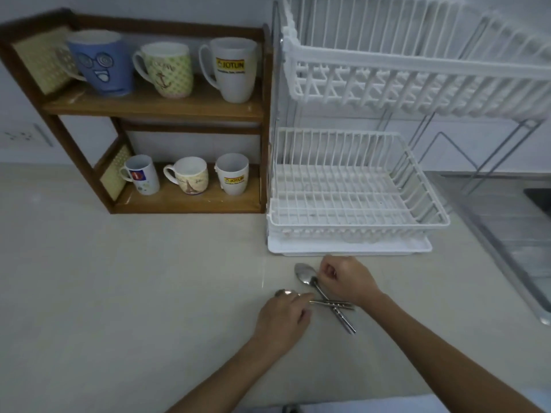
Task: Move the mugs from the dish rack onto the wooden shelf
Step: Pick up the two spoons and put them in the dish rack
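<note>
Left hand point(284, 318) rests low on the pale countertop point(119, 293), fingers curled and pinched on the handle of a spoon point(284, 292) whose bowl shows just past the knuckles. Right hand point(346, 280) sits just beside it, fingers closed around the neck of a second spoon point(304, 273); the handles of the cutlery cross between the two hands, and whether more pieces lie in that cluster cannot be told. On the left, the wooden shelf point(155, 110) stands against the wall with six mugs upright on it. Upper tier: blue mug point(100, 62), green patterned mug point(170, 70), white Jotun mug point(234, 70). Lower tier: small white mug point(142, 174), cream mug point(190, 175), smaller Jotun mug point(232, 173). Touching the shelf's right side stands the white two-tier dish rack point(357, 189) on its drip tray point(348, 248); both baskets hold no mugs. At far right, a steel sink drainboard point(507, 228) adjoins the counter.
</note>
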A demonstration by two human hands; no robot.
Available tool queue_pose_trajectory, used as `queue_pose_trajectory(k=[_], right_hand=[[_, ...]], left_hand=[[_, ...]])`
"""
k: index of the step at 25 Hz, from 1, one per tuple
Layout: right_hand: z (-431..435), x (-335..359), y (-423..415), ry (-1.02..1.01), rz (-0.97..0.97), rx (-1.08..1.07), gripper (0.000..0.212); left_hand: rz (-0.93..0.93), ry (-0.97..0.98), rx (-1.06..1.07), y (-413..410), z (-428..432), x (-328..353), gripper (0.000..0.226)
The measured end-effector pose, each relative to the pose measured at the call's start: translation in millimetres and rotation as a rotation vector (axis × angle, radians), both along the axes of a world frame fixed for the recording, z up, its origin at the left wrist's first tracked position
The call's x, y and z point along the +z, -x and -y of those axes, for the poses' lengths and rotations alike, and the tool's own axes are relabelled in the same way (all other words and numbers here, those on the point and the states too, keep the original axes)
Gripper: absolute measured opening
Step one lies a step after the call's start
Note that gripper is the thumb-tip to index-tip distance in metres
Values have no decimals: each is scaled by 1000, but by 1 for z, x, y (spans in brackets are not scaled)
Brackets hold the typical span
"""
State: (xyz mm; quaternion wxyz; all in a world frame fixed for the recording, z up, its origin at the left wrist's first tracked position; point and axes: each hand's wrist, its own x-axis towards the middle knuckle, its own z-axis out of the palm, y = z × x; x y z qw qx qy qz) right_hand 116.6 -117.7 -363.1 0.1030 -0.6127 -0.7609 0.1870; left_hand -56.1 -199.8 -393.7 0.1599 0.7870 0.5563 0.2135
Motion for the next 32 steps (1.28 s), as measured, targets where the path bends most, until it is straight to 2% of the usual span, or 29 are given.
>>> queue_pose_trajectory(k=[4,7,12,15,17,22,24,26,28,30,32], right_hand=[[-5,-14,-15,188,120,-8,35],[-8,-17,-17,210,159,76,34],[-7,-13,-1,252,152,190,14],[-3,-14,8,244,192,222,24],[-1,-14,10,235,212,235,25],[-1,-10,3,256,134,213,21],[-2,-3,-4,279,3,198,15],[-4,9,-12,314,-191,176,10],[-10,26,-24,322,-346,170,7],[-22,48,-33,295,-488,188,12],[-42,69,-43,229,-634,155,13]], left_hand=[[-282,-76,30,-29,9,-5,29],[-313,-61,113,-37,11,-4,14],[-438,94,288,-29,19,-6,35],[-426,187,440,-28,21,-1,35],[-353,237,533,-29,19,3,39],[-67,380,668,-22,14,9,29],[70,454,703,-16,12,14,31],[208,513,710,-9,7,24,24],[387,576,611,-3,-3,41,6],[591,667,500,0,-14,68,14],[781,753,396,-1,-33,99,5]])
